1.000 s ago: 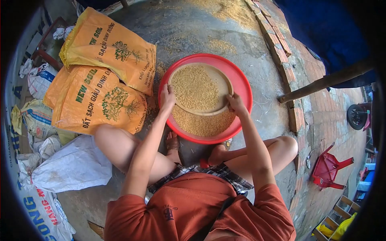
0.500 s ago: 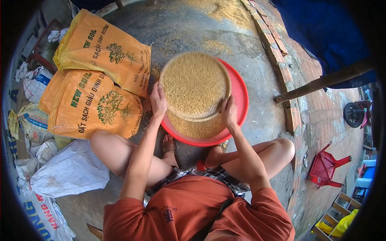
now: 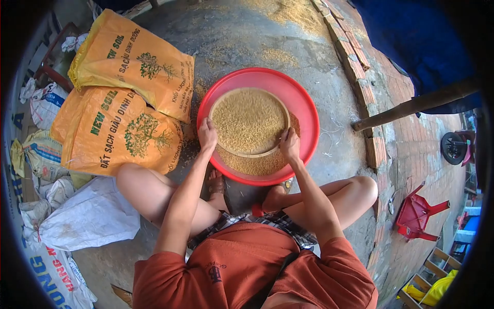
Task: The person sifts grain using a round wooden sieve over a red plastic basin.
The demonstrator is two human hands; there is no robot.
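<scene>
Tan sieve (image 3: 250,155) (perhaps woven) in both hands (image 3: 208,135) (image 3: 290,144).

head-worn camera; looks steeply down and forward, past wearer's shirt (image 3: 236,252), onto red basin (image 3: 304,118) at close range; wide, round-edged view.

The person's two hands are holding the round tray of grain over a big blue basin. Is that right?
Not quite: the big basin is red, not blue, as the head view shows. The left hand and right hand do hold the round tray of grain over it.
</scene>
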